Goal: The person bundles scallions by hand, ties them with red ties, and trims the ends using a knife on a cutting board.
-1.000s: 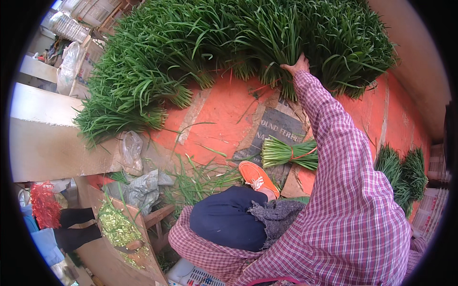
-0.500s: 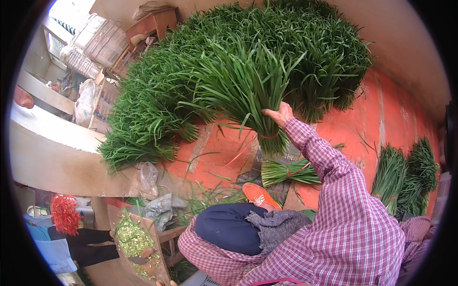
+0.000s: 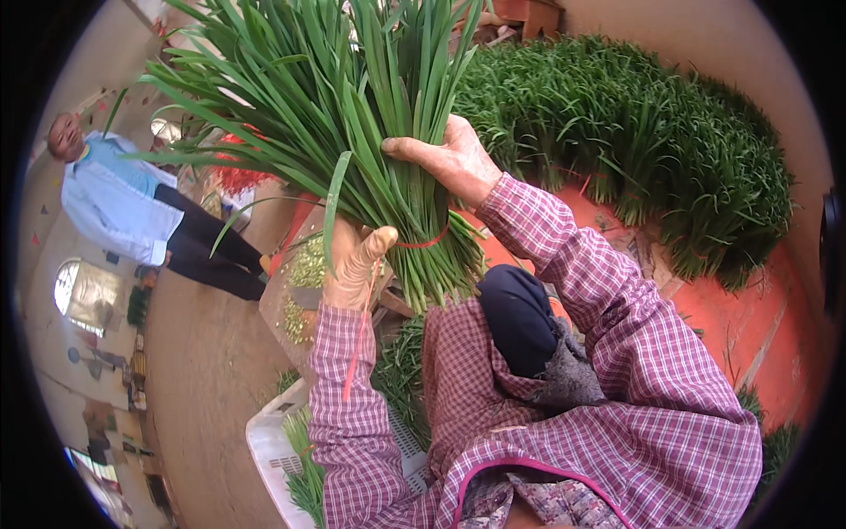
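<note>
A large bundle of flat green leaves like garlic chives [image 3: 352, 132] is raised in front of me, leaning to the upper left. Its pale cut ends point down toward my knee. A red band [image 3: 425, 242] circles it near those ends. My right hand [image 3: 454, 163] is closed round the right side of the leaves, above the band, thumb across the front. From the lower left, my left hand [image 3: 351, 269] grips the bundle near the band, its fingers partly hidden behind the leaves. A thin red strip [image 3: 356, 357] hangs from it over my sleeve.
Many similar bundles [image 3: 617, 123] stand packed at the back right on an orange-red sheet [image 3: 762, 322]. A white plastic crate [image 3: 264, 432] with greens is at lower left, near a board [image 3: 275, 304] with chopped bits. Another person [image 3: 123, 207] stands at far left.
My view has turned left. The bundle has come nearer, away from the standing mass, still in my right hand. My left hand has come into view and holds it too.
</note>
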{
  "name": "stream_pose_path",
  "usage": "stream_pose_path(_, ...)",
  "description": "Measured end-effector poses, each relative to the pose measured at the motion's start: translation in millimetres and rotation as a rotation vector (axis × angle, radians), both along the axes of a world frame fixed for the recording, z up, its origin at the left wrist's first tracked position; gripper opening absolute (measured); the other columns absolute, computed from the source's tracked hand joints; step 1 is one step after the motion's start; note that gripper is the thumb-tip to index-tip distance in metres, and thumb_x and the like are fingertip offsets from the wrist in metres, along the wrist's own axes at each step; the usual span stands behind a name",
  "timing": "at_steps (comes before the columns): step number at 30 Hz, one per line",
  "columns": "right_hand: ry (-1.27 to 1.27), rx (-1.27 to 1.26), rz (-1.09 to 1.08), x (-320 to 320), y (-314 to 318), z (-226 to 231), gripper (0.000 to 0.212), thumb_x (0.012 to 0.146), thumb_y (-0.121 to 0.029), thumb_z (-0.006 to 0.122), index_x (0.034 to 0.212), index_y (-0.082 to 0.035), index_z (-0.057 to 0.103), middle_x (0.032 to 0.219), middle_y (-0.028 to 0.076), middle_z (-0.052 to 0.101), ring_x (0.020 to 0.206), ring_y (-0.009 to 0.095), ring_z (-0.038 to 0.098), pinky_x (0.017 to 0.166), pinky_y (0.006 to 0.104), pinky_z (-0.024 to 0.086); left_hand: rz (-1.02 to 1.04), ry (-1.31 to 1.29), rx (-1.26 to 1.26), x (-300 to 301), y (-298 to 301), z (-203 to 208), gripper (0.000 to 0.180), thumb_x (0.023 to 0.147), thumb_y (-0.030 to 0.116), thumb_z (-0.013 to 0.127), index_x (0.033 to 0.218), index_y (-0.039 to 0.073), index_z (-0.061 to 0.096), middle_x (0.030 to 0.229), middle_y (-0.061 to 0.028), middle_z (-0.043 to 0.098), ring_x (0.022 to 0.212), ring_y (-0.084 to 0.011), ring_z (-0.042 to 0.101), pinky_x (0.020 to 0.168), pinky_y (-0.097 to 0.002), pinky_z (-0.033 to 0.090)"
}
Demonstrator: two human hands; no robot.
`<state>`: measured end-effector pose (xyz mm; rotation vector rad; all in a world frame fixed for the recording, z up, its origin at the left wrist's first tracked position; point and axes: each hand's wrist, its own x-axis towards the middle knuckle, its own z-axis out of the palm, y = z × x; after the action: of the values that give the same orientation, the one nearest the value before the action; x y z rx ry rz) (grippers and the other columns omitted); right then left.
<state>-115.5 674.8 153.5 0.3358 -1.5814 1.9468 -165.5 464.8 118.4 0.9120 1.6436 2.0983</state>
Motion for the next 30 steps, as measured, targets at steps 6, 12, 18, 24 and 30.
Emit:
stream_pose_path(6,-0.153,-0.060,0.220,-12.6,-155.8,-45.3,0.039,0.090,-0.015,0.074,0.123,0.001,0.062,0.112,0.009,0.071,0.098,0.015,0.067,0.089,0.0318,0.055,0.274,-0.282,0.334,22.7,-114.1,-6.4,0.060,0.077,0.004,0.082,0.132,0.006,0.057,0.122,-0.0062,0.065,0.110,-0.0230,0.065,0.097,-0.0387,0.057)
stream_pose_path(12,-0.378,-0.199,0.445,-5.0,-248.1,-86.2,0.042,0.089,-0.022,0.074,0.124,0.000,0.064,0.111,0.009,0.071,0.095,0.016,0.068,0.088,0.0326,0.054,0.358,-0.470,0.343,28.0,-242.6,-59.9,0.058,0.081,0.011,0.079,0.134,0.002,0.056,0.127,-0.0128,0.066,0.113,-0.0292,0.066,0.099,-0.0455,0.055)
stream_pose_path(18,-0.433,0.054,0.495,-20.1,-239.6,-119.2,0.068,0.087,-0.044,0.078,0.134,-0.001,0.056,0.106,0.010,0.072,0.082,0.015,0.069,0.067,0.0290,0.055,0.434,-0.486,0.327,55.0,-298.7,-80.9,0.059,0.081,0.008,0.080,0.134,0.004,0.056,0.123,-0.0090,0.066,0.108,-0.0263,0.067,0.092,-0.0437,0.060)
stream_pose_path(24,-0.372,0.258,0.004,-28.3,-161.7,-121.4,0.056,0.093,-0.043,0.071,0.126,0.001,0.059,0.097,0.011,0.072,0.085,0.016,0.071,0.068,0.0289,0.057,0.531,-0.355,0.298,69.8,-295.7,-78.0,0.061,0.080,0.009,0.081,0.135,0.003,0.055,0.120,-0.0098,0.068,0.103,-0.0266,0.069,0.090,-0.0449,0.061)
stream_pose_path(30,0.137,0.328,-0.051,-1.8,-206.7,-69.4,0.016,0.097,-0.016,0.065,0.101,0.000,0.066,0.090,0.008,0.071,0.081,0.016,0.068,0.073,0.0304,0.056,0.494,-0.421,0.326,62.9,-301.3,-97.0,0.059,0.081,0.004,0.079,0.135,0.002,0.054,0.125,-0.0120,0.065,0.106,-0.0279,0.068,0.088,-0.0449,0.062)
